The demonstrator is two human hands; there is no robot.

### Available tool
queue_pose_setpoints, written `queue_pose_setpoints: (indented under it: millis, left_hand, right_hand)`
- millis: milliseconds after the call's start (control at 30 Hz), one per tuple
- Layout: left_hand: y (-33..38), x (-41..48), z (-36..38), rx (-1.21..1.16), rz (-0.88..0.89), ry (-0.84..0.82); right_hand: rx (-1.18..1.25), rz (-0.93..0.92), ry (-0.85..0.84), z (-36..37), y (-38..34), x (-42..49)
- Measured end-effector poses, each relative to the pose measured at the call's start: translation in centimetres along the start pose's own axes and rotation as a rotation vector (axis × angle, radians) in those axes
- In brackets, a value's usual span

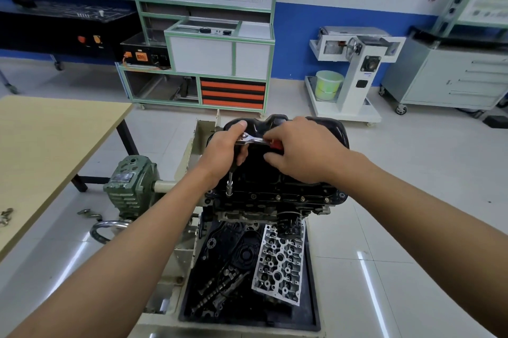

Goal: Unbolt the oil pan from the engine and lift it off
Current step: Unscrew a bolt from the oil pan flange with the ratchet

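The oil pan (275,172) is seen uppermost on the inverted engine (247,214), which is carried on a stand, so the flange bolts can be reached from above. A ratchet (251,140) is held across the pan. Its head is wrapped by the left grip (222,153), thumb laid on top, presumably so that the long extension (229,183) is kept upright and the socket stays seated at the near-left corner of the flange. The red handle is closed on by the right grip (302,150), placed for the swing. Further bolts (277,197) are seen in place along the near flange, so the unbolting is judged far from finished. The bolt under the socket is hidden, and most of the handle is covered by the right fingers. The pan's far and right flanges cannot be made out.
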State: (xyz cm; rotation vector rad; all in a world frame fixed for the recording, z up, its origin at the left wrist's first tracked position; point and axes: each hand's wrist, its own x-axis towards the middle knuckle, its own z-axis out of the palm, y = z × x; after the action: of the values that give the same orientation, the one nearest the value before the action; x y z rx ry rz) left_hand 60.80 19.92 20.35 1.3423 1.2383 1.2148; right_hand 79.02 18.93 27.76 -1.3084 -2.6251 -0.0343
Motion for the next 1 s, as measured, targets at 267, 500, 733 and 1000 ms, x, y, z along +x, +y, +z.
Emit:
queue_pose_setpoints:
  millis: [267, 500, 733, 1000]
  left_hand:
    - [0.3, 0.4, 1.7, 0.083, -0.033, -0.023]
    - [0.3, 0.6, -0.7, 0.164, 0.053, -0.138]
    - [0.9, -0.2, -0.6, 0.169, 0.063, -0.438]
    - [0.4, 0.2, -0.2, 0.048, -0.019, -0.079]
  right_hand:
    - [0.128, 0.016, -0.140, -0.9, -3.3, -1.7]
    - [0.009, 0.001, -0.233, -2.1, -0.1, 0.6]
    - [-0.022, -0.095, -0.041, -0.4, 0.8, 4.4]
    - [-0.055, -0.051, 0.034, 0.7, 1.3, 2.4]
